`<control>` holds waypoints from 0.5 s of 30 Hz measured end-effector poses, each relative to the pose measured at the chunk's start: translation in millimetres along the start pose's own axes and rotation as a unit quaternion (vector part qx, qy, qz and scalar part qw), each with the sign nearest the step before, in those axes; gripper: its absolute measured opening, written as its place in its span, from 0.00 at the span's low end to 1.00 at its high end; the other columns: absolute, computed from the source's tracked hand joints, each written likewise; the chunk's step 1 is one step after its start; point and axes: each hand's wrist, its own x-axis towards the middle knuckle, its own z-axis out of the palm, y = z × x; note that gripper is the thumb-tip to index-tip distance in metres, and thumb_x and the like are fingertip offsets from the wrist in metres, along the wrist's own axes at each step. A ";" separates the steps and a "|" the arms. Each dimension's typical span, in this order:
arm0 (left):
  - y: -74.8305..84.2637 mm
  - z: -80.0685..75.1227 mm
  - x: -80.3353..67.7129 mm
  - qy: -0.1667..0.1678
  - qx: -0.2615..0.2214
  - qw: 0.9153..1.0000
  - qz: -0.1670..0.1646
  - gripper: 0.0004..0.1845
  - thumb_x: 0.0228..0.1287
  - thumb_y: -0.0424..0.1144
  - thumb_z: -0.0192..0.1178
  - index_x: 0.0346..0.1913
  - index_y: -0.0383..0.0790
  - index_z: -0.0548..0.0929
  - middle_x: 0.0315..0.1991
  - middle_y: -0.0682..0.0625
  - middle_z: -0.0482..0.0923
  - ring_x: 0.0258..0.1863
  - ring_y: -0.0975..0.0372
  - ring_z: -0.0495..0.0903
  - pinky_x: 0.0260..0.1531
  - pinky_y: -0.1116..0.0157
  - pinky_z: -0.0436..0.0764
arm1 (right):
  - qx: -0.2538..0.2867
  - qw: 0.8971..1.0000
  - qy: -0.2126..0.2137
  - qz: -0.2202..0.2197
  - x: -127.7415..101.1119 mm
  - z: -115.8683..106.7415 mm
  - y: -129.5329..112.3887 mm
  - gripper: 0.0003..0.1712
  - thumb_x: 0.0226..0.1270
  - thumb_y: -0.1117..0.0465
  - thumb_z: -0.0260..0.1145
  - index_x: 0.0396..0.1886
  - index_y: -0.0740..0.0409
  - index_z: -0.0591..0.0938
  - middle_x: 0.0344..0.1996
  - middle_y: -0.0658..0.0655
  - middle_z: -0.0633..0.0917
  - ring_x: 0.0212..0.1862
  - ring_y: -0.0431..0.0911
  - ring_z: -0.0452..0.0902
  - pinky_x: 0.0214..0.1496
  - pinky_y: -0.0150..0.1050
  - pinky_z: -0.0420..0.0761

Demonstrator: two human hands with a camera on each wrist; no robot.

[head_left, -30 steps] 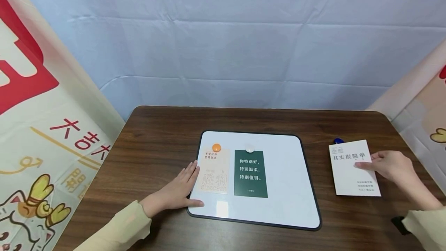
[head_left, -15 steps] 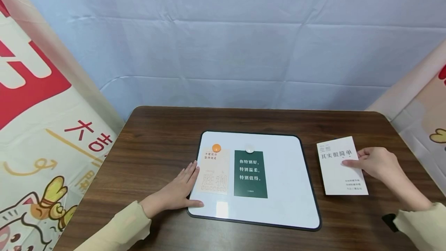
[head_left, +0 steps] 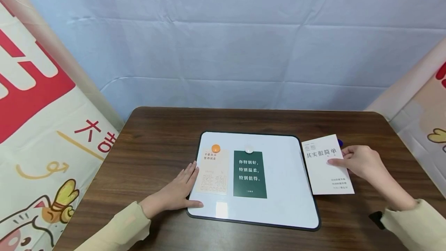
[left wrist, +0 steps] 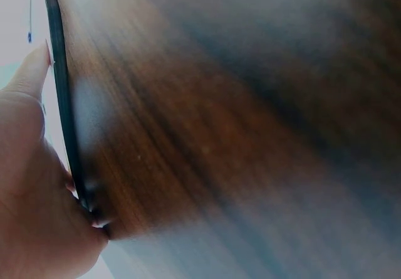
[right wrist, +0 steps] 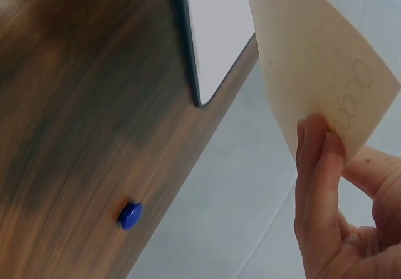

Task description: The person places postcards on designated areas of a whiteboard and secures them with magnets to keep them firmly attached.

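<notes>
In the head view a white card [head_left: 325, 173] with printed characters is pinched by its right edge between the thumb and fingers of my right hand [head_left: 364, 165]. Its left edge overlaps the right border of the whiteboard [head_left: 285, 208]; the right wrist view shows the card's plain back [right wrist: 307, 53] tilted above the table. My left hand [head_left: 175, 191] rests with straight fingers on the board's left edge. On the board lie a cream card [head_left: 213, 173] under an orange magnet [head_left: 216, 148] and a green card [head_left: 249, 185] under a white magnet [head_left: 249, 148].
A blue magnet [right wrist: 130, 215] sits on the wooden table [head_left: 167, 134] to the right of the board, mostly hidden by the white card in the head view. Pale cloth [head_left: 230, 49] hangs behind the table, with a printed cloth [head_left: 45, 134] at the left.
My right hand has carried the white card leftward from the table's right side to the board's right border. The left hand stays in place on the board.
</notes>
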 end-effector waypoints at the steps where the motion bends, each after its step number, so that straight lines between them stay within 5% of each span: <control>1: -0.1 0.2 -0.1 0.000 0.000 1.000 0.000 0.59 0.49 0.73 0.49 0.70 0.30 0.44 0.72 0.39 0.33 0.70 0.51 0.37 0.66 0.53 0.48 | 0.004 1.000 0.000 0.000 0.5 1.6 -1.6 0.34 0.45 0.46 0.73 0.32 0.75 0.77 0.15 0.51 0.80 0.20 0.43 0.72 0.19 0.36 0.68; 15: -0.7 1.1 1.5 -0.008 -0.001 1.000 -0.006 0.60 0.48 0.75 0.46 0.70 0.32 0.42 0.72 0.40 0.31 0.71 0.53 0.35 0.67 0.55 0.46 | 0.019 1.000 -0.008 -0.014 4.1 18.5 -18.8 0.33 0.45 0.46 0.73 0.33 0.75 0.77 0.17 0.53 0.81 0.22 0.45 0.72 0.21 0.36 0.68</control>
